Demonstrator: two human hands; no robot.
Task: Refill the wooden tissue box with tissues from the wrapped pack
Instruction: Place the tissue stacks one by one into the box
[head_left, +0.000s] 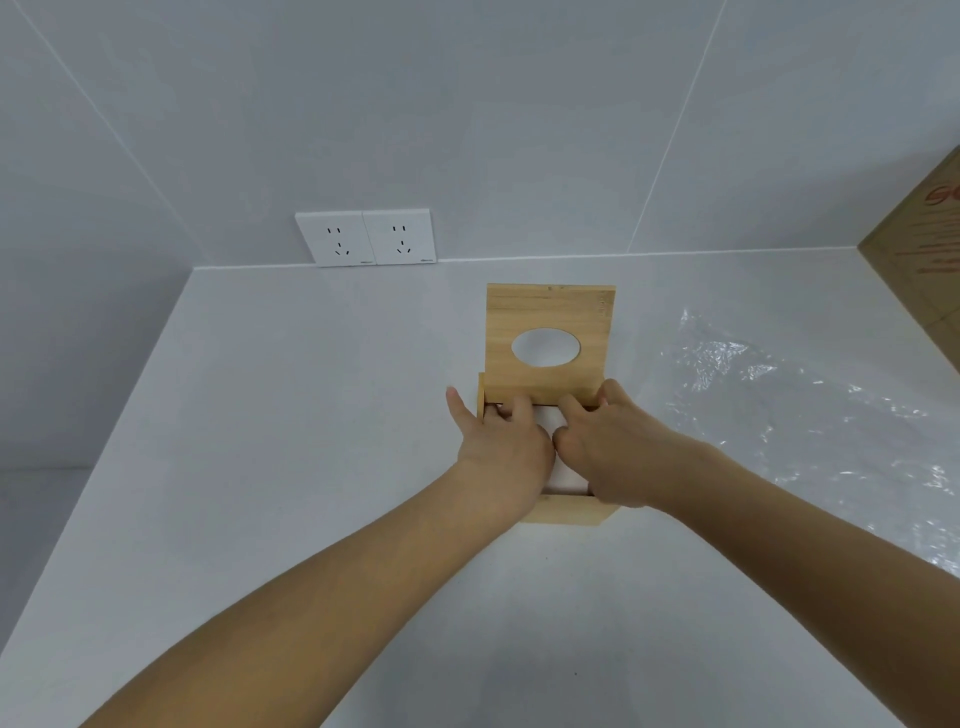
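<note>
The wooden tissue box (566, 509) stands on the white counter, its lid (550, 312) with an oval hole tilted up at the back. White tissues (566, 475) lie inside the box, mostly hidden under my hands. My left hand (501, 441) rests flat on the tissues at the box's left side, thumb outside the wall. My right hand (608, 447) presses on the tissues at the right side, fingertips at the lid's lower edge. Neither hand grips anything that I can see.
An empty clear plastic wrapper (810, 415) lies crumpled on the counter to the right. A cardboard box (924, 249) stands at the far right edge. Two wall sockets (366, 238) sit on the tiled wall behind the counter (291, 415).
</note>
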